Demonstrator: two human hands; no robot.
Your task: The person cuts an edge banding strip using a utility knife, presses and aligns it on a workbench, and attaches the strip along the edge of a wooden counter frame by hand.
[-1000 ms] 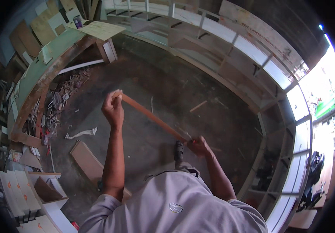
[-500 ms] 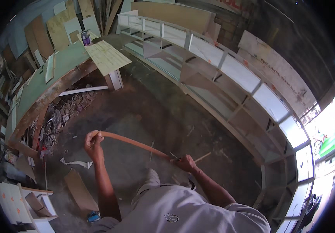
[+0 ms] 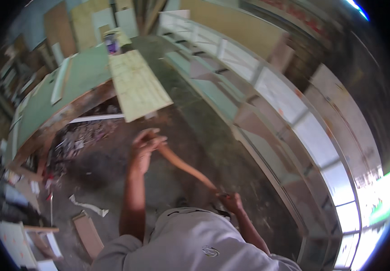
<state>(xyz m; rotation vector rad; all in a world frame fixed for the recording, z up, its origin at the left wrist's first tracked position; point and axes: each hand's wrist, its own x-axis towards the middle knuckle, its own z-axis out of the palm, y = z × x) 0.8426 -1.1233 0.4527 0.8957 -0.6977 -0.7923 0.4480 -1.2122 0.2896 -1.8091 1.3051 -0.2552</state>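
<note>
Gripping thin orange-brown strip [image 3: 183, 164] aloft over floor [image 3: 111, 180], by one end with fingers of left hand [image 3: 144, 147], by other with clenched fingers of right hand [image 3: 232, 203]. Appearing closer to plywood board's [image 3: 138, 86] near edge than moments ago, now bent into S-curve; probably springy, needing both hands.

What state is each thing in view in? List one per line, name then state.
Brown strip, bent in a curve
Left hand, gripping the strip's far end
Right hand, closed at its near end, details blurred
Green-topped table, bearing boards
Pale board, lying on the table, overhanging its edge
Purple container, upright
White scrap, twisted, on the floor
Shelving, open compartments
</note>
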